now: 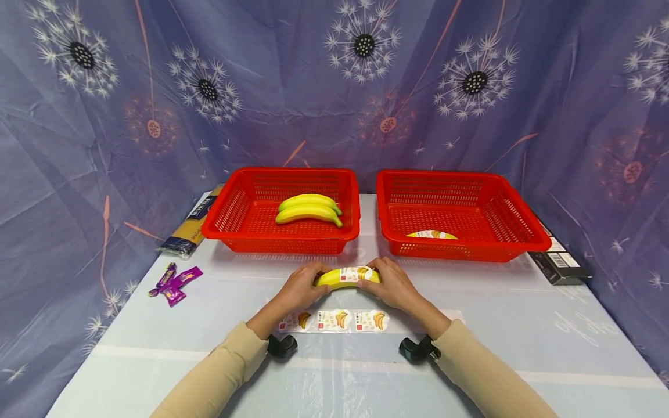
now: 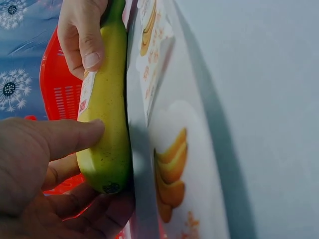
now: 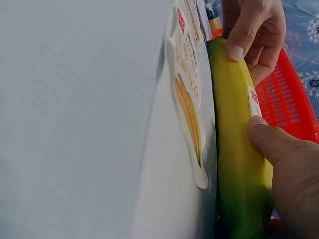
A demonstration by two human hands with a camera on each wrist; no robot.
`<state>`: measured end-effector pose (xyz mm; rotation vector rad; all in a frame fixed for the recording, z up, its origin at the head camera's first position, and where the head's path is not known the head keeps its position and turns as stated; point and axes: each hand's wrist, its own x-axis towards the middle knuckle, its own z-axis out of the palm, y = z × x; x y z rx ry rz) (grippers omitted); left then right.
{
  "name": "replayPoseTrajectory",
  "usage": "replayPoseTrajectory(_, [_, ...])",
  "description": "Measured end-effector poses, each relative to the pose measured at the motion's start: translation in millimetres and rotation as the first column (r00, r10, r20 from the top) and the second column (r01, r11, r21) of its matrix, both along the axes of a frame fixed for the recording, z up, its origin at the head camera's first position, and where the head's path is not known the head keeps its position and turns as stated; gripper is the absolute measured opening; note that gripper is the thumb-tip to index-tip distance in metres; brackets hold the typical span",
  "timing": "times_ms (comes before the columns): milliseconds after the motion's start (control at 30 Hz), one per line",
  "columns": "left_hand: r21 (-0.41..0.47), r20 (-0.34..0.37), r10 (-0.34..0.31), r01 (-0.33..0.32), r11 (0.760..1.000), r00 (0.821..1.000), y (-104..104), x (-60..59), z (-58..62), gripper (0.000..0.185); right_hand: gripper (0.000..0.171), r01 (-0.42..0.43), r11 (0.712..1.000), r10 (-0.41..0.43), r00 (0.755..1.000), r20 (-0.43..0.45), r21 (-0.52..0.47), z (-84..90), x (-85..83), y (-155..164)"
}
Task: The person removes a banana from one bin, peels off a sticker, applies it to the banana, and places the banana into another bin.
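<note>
The left hand [image 1: 299, 288] and the right hand [image 1: 393, 284] each gripped one end of a yellow banana with a white label [image 1: 346, 276], lying on the pale blue tabletop [image 1: 522, 342] just before two red plastic baskets [image 1: 235, 216], beside a strip of banana stickers [image 1: 334, 320].

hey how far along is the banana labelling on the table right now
Looks done: one labelled banana lies in the right basket. In hand: left hand and right hand hold a banana already bearing a sticker. Left: two bare bananas in the left basket; three stickers remain.
</note>
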<state>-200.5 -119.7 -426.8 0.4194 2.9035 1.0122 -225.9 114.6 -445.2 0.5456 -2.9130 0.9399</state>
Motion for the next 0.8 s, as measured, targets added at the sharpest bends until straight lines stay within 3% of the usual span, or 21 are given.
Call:
replayPoseTrajectory(167, [0.0, -0.019, -0.001, 0.001, 1.0, 1.0, 0, 2.2, 0.0, 0.029, 0.046, -0.028, 1.0, 0.028, 0.999, 0.024, -0.012, 2.2, 2.1, 5])
replayPoseTrajectory(267, [0.0, -0.021, 0.0, 0.0, 1.0, 1.0, 1, 2.8, 0.1, 0.028, 0.049, -0.044, 0.993, 0.054, 0.995, 0.087, -0.107, 5.1, 4.2, 15])
replayPoseTrajectory(400, [-0.006, -0.03, 0.004, -0.004, 1.0, 1.0, 1, 2.6, -0.2, 0.028, 0.05, -0.007, 0.963, 0.049, 0.988, 0.15, -0.269, 6.7, 6.4, 39])
replayPoseTrajectory(533, [-0.006, -0.033, 0.007, -0.007, 1.0, 0.999, 1, 2.1, -0.3, 0.029, 0.045, 0.076, 0.926, -0.01, 0.984, 0.178, -0.369, 8.9, 7.4, 68])
replayPoseTrajectory(633, [-0.002, -0.033, 0.006, -0.006, 1.0, 0.999, 2, 1.9, -1.0, 0.029, 0.047, 0.172, 0.882, -0.073, 0.969, 0.235, -0.438, 15.0, 7.4, 88])
replayPoseTrajectory(700, [-0.001, -0.034, 0.006, -0.006, 1.0, 0.999, 2, 1.8, -1.5, 0.028, 0.049, 0.236, 0.832, -0.101, 0.954, 0.282, -0.502, 20.0, 6.7, 99])
replayPoseTrajectory(800, [0.003, -0.039, 0.007, -0.007, 1.0, 0.999, 2, 2.1, -2.3, 0.028, 0.05, 0.305, 0.713, -0.092, 0.933, 0.347, -0.632, 27.9, 6.2, 114])
